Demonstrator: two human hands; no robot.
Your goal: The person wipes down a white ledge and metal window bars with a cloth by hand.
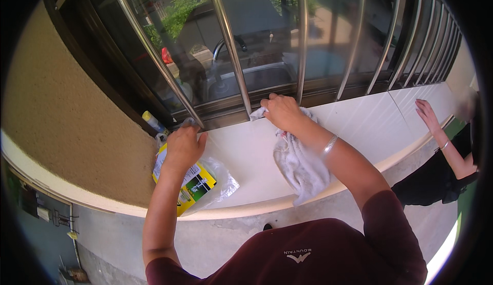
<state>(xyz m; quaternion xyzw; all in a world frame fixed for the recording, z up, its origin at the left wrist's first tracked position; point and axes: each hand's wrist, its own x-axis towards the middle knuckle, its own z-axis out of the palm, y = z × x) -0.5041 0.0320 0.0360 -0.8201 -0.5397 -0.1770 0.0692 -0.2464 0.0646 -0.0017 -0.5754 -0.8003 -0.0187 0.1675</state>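
My right hand (283, 112) grips a whitish cloth (302, 165) at the bottom rail of the barred window, close to a metal bar. The cloth hangs down across the white tiled sill (246, 150) and over its front edge. My left hand (185, 144) is at the sill's left end, over a yellow and green printed package (196, 188) and a clear plastic bag (225, 181). Its fingertips reach clear plastic beside the lower end of a bar; whether they hold it I cannot tell. A bottle with a yellow cap (152, 121) stands in the corner behind that hand.
Upright metal bars (231, 46) cross the window. Through the glass show a sink (254, 79) and a faucet (219, 48), with plants reflected. A rough tan wall (84, 131) borders the left. At the right, another person's hand (425, 113) is above the sill.
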